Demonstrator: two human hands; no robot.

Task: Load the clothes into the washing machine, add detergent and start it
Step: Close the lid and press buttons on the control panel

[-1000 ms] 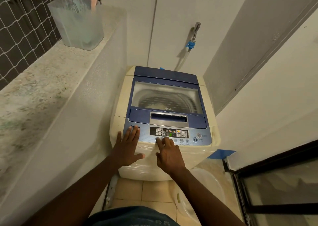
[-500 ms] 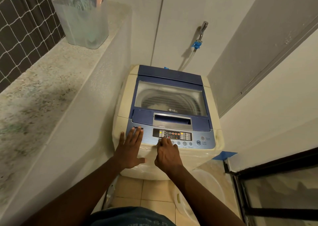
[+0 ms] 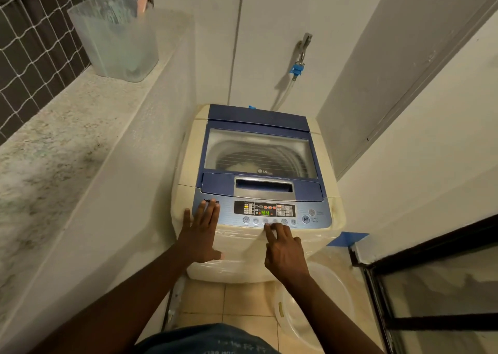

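A cream top-loading washing machine [image 3: 186, 165] with a blue lid stands against the back wall. Its clear lid window [image 3: 258, 151] is down, and pale laundry [image 3: 244, 166] shows faintly in the drum. The control panel [image 3: 229, 213] is lit; its green display [image 3: 265, 213] reads 44. My left hand [image 3: 200, 232] lies flat, fingers spread, on the panel's left end. My right hand [image 3: 283, 248] hovers at the front edge, its index fingertip touching the row of round buttons just under the display. Neither hand holds anything.
A speckled stone ledge [image 3: 54, 151] runs along the left, with a frosted plastic bin [image 3: 116, 38] at its far end below a net. A tap with a blue hose connector [image 3: 296, 69] is on the back wall. A white plastic basin [image 3: 310, 308] sits on the tiled floor. A dark-framed glass door [image 3: 431, 286] is at right.
The display changed from a single green mark to 44. My right index finger moved slightly right along the button row. My left hand stayed flat on the panel.
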